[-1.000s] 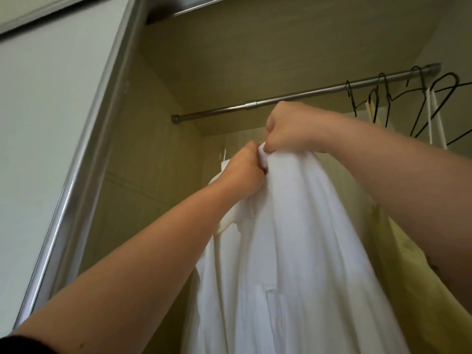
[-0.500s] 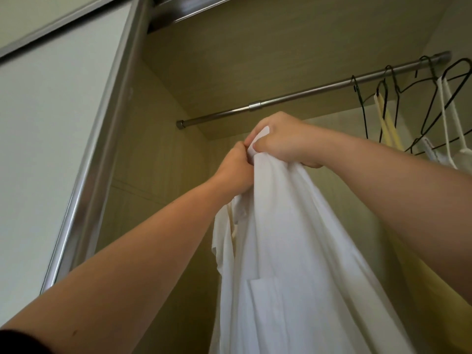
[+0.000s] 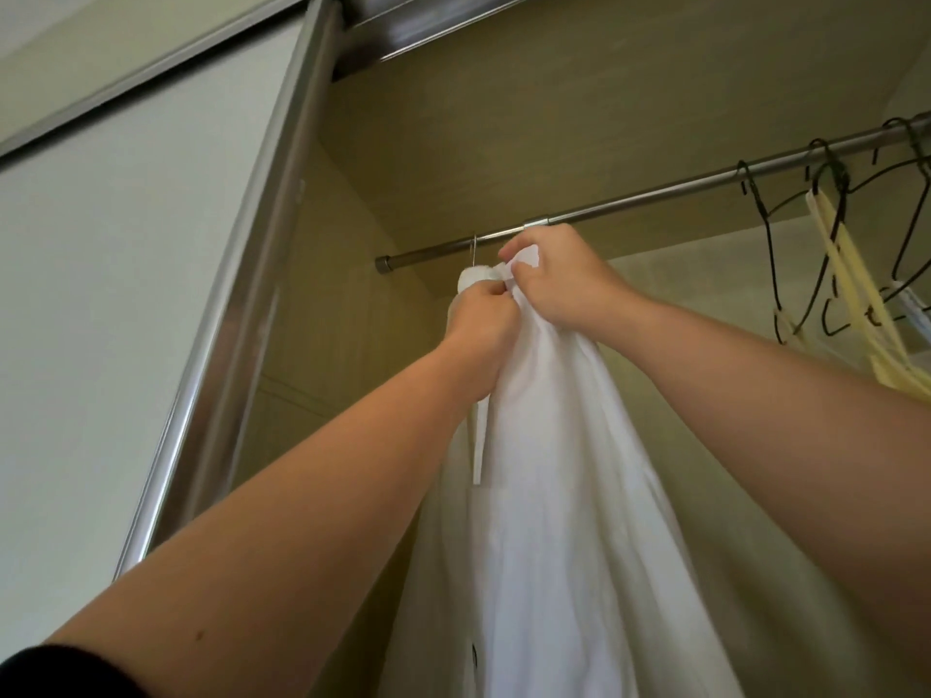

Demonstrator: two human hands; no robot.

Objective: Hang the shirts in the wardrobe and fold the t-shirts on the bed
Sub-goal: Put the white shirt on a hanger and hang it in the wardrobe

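Compared with half a second back, both hands and the shirt have been brought up higher, so the collar is now right under the rail, and a thin hanger hook that couldn't be seen before is now showing. In the head view, the white shirt [image 3: 554, 496] is held up by its collar a little above frame centre, inside the open wardrobe, with the rest of it left hanging down toward 6 o'clock. The left hand [image 3: 483, 324] is curled tight round a bunch of fabric just below the collar. The right hand [image 3: 559, 279], touching it at about 2 o'clock, has the collar edge pinched between thumb and curled fingers. The hanger hook [image 3: 474, 251] is seen at 12 o'clock of the left hand and looks to be looped over the rail [image 3: 655, 195], which is run from its capped end near 10 o'clock up to the frame edge at 2 o'clock. Further along at 2 o'clock, black wire hangers [image 3: 839, 176] are hung on it, with a pale yellow item [image 3: 896, 370] among them. The 8-to-11 o'clock side is filled by the sliding door [image 3: 126, 319] and its shiny metal frame [image 3: 226, 314].
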